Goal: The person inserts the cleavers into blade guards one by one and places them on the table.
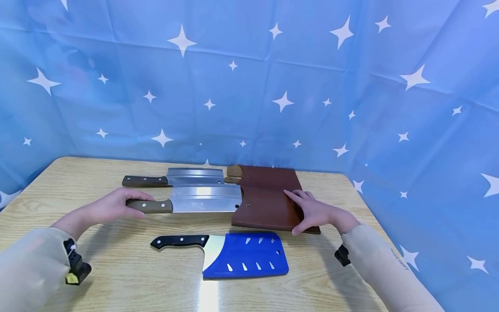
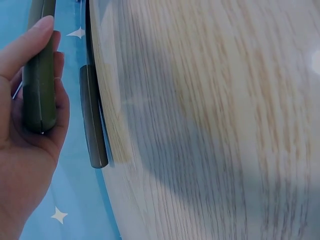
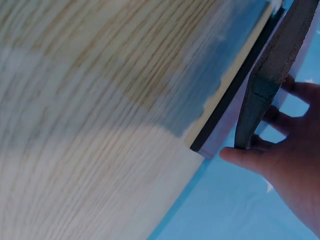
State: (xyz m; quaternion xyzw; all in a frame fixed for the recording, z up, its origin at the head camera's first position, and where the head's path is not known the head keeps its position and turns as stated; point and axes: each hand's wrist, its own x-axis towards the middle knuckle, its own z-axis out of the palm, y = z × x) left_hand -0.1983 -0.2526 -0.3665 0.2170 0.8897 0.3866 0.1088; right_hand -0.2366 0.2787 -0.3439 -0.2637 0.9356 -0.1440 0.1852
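Wooden table fronts star-printed blue backdrop.

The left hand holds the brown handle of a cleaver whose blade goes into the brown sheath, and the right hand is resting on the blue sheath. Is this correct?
Not quite. The right hand rests on the brown sheath, not on the blue sheath, which lies nearer on the table, untouched; the head view shows it. The rest stands: the left hand holds the cleaver's brown handle.

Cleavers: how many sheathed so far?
Done: black-handled cleaver sits in the blue sheath. In hand: left hand grips the near wooden-handled cleaver, tip at the brown leather sheath, steadied by the right hand. Left: far cleaver lies bare.
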